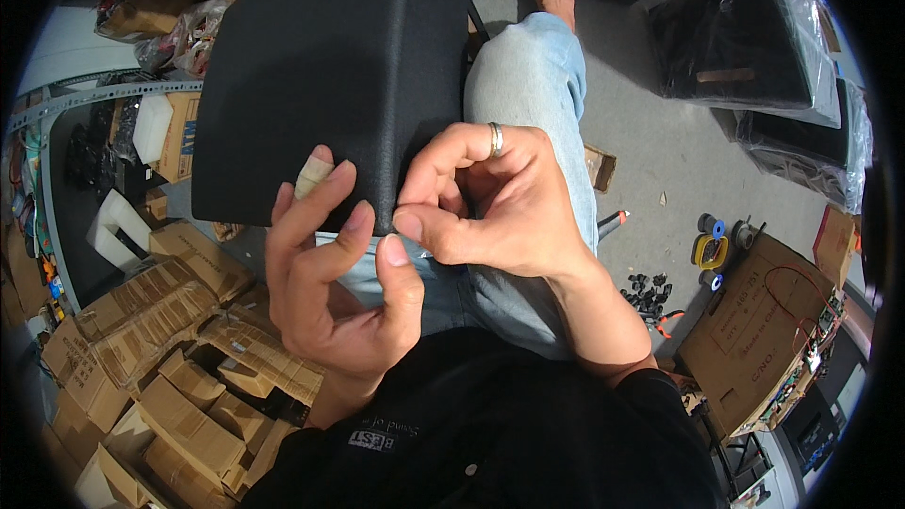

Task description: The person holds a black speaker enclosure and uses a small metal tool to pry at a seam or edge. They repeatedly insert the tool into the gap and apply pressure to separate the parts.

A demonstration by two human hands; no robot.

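Observation:
A large black box (311, 66) with a grained covering and a rounded edge stands before me, tilted against my legs. Both my hands are at its near bottom corner. My left hand (344, 292) has its fingers bent and apart, with a beige bandage (313, 175) round one finger. Its fingertips lie over the box's near edge, and the thumb tip is just below the corner. My right hand (504, 203), wearing a ring, has thumb and index finger pressed together right beside the corner. Whatever may be between them is hidden.
Cardboard boxes (179, 415) are piled at the lower left beside a metal shelf (104, 90). Plastic-wrapped black boxes (731, 47) stand at the upper right. Small black parts (647, 300), orange-handled pliers (670, 322) and spools (712, 226) lie on the floor near a large carton (754, 330).

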